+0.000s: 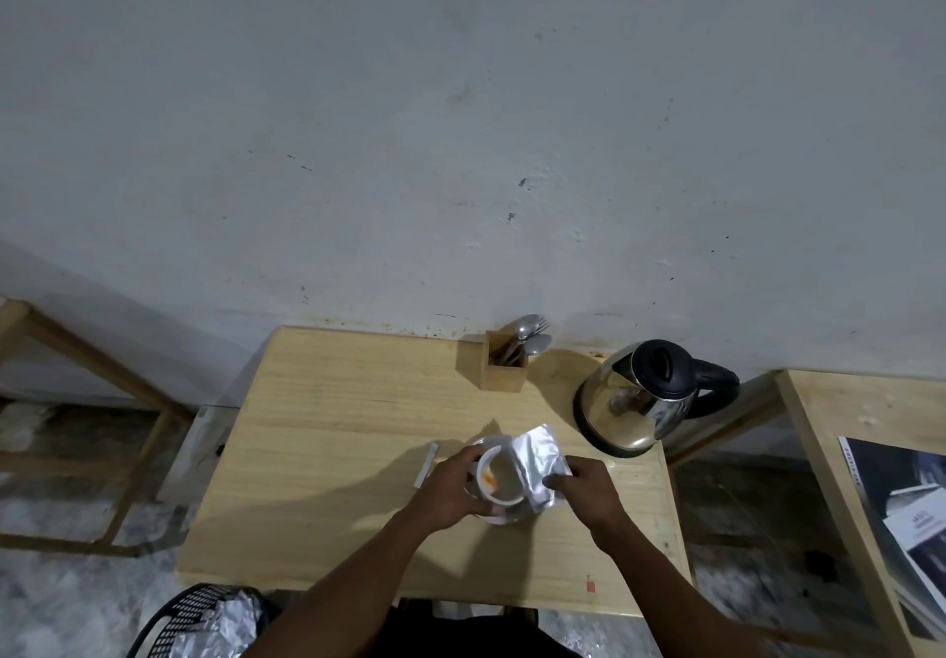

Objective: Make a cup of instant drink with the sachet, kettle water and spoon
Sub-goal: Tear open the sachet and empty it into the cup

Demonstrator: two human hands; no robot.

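Observation:
A white cup (499, 478) with orange marks inside stands near the middle of the wooden table (327, 401). My left hand (450, 491) wraps around the cup's left side. My right hand (588, 491) pinches a silver foil sachet (540, 468), tilted with its open end over the cup's rim. A torn silver strip (427, 465) lies on the table just left of my left hand. The steel kettle (642, 396) with a black lid and handle stands at the table's back right. Spoons (532, 335) stick out of a wooden holder (506, 368) by the wall.
A black bin (199, 621) with crumpled foil sits on the floor at the lower left. A second wooden table (819, 412) with printed sheets stands on the right. A wooden frame (102, 371) stands on the left. The wall runs directly behind the table.

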